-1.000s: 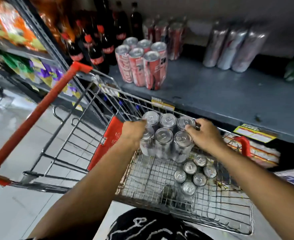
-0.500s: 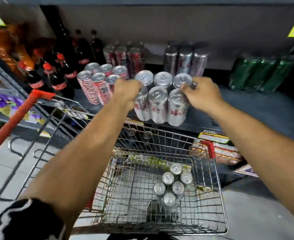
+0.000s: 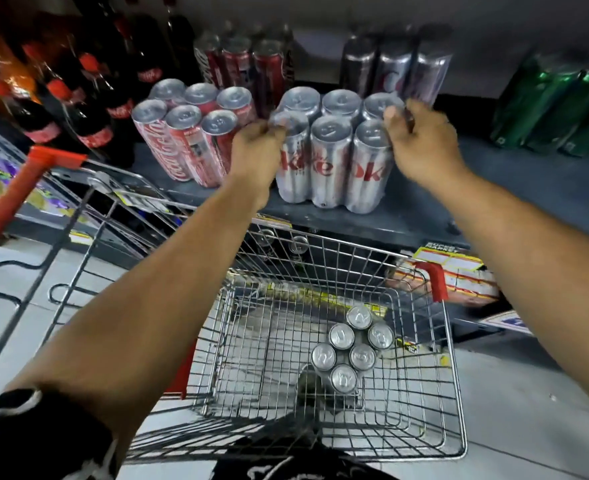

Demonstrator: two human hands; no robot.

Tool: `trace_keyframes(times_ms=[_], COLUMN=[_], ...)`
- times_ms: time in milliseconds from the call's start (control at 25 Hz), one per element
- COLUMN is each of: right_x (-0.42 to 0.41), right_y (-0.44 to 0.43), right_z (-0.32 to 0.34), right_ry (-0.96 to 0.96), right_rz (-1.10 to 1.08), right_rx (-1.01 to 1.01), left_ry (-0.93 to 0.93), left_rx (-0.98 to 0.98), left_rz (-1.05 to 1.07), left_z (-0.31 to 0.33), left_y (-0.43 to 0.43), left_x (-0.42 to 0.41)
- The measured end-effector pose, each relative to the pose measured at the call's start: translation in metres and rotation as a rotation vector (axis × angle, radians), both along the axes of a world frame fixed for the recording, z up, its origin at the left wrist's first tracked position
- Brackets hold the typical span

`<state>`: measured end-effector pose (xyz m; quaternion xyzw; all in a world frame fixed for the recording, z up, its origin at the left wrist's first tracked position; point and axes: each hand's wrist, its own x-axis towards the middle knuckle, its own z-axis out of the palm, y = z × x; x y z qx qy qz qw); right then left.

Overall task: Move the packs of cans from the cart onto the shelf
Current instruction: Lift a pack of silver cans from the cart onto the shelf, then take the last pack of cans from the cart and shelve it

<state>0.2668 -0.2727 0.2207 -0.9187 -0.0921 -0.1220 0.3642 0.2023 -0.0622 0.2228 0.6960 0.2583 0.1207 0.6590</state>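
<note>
A: Where is the shrink-wrapped six-pack of silver cans with red lettering [image 3: 331, 157] seen?

B: It is seen upright at the upper centre of the frame, its base set on the dark grey metal shelf [image 3: 424, 216], near the front edge. It is flanked on the left by a wrapped six-pack of red cans [image 3: 189, 136], just beside it.

A: How is it gripped?

B: The left hand [image 3: 256, 150] is curled around the pack's upper left corner, fingers closed on the wrap at the can tops. The right hand [image 3: 421, 143] is pressed to the upper right corner, fingers bent over the rim of the can there. Whether the wrap is pinched by that hand cannot be told.

A: And the cart?

B: The silver wire shopping cart with red corner trim [image 3: 452, 410] is seen in the lower centre, below the shelf edge. A second wrapped pack of silver cans [image 3: 352, 348] is left standing on its floor, right of centre, viewed from above.

A: What else is shelved?

B: Dark cola bottles with red caps [image 3: 88, 109] are lined up at upper left, and a pack of green cans [image 3: 556, 109] is placed at upper right.
</note>
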Motion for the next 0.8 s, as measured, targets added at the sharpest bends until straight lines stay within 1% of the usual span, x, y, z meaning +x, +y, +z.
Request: trace_keyframes(times_ms=[40,80,120,160,200,240,280,320,400,440,480,560,600,640,720,760,800], right_x=[-0.011,-0.026,-0.044,-0.063,-0.081,-0.094,-0.105,-0.112,-0.116,-0.117,-0.119,-0.123,-0.126,-0.132,-0.140,-0.143,-0.144], right_y=[-0.005,-0.009,-0.012,-0.018,-0.023,-0.029,-0.033,-0.038,-0.045,-0.047,-0.050,-0.055,-0.058,-0.060,-0.061,-0.060,-0.059], right_z=[-0.008,-0.019,-0.034,-0.053,-0.075,-0.097,-0.119,-0.141,-0.181,-0.198,-0.213,-0.236,-0.245,-0.253,-0.263,-0.269,-0.274], right_ry=[-0.117,-0.269,-0.404,-0.483,-0.477,-0.368,-0.169,0.049,0.438,0.576,0.690,0.875,0.944,0.967,0.904,0.861,0.823], right_rz=[-0.008,0.037,0.154,0.321,0.509,0.667,0.755,0.762,0.633,0.561,0.507,0.422,0.391,0.376,0.368,0.357,0.350], right_rx=[0.013,0.022,0.016,-0.041,-0.147,-0.271,-0.389,-0.490,-0.622,-0.651,-0.667,-0.626,-0.597,-0.571,-0.520,-0.485,-0.457], left_ry=[0.001,0.022,0.076,0.179,0.318,0.479,0.646,0.778,0.901,0.957,1.010,1.107,1.133,1.151,1.166,1.168,1.175], left_rx=[0.073,0.137,0.161,0.125,0.034,-0.083,-0.194,-0.287,-0.382,-0.389,-0.393,-0.393,-0.393,-0.379,-0.361,-0.339,-0.356], left_rz=[0.008,0.017,0.014,0.003,0.005,0.028,0.060,0.074,0.063,0.061,0.055,-0.020,-0.083,-0.146,-0.250,-0.251,-0.213], left_z=[-0.014,-0.033,-0.055,-0.081,-0.109,-0.136,-0.160,-0.178,-0.204,-0.213,-0.220,-0.229,-0.233,-0.236,-0.246,-0.250,-0.253], left_y=[-0.005,-0.011,-0.018,-0.026,-0.034,-0.040,-0.045,-0.050,-0.062,-0.069,-0.077,-0.090,-0.093,-0.095,-0.104,-0.109,-0.114], left_x=[-0.019,-0.041,-0.064,-0.087,-0.106,-0.121,-0.133,-0.141,-0.148,-0.149,-0.150,-0.154,-0.158,-0.163,-0.171,-0.172,-0.173])
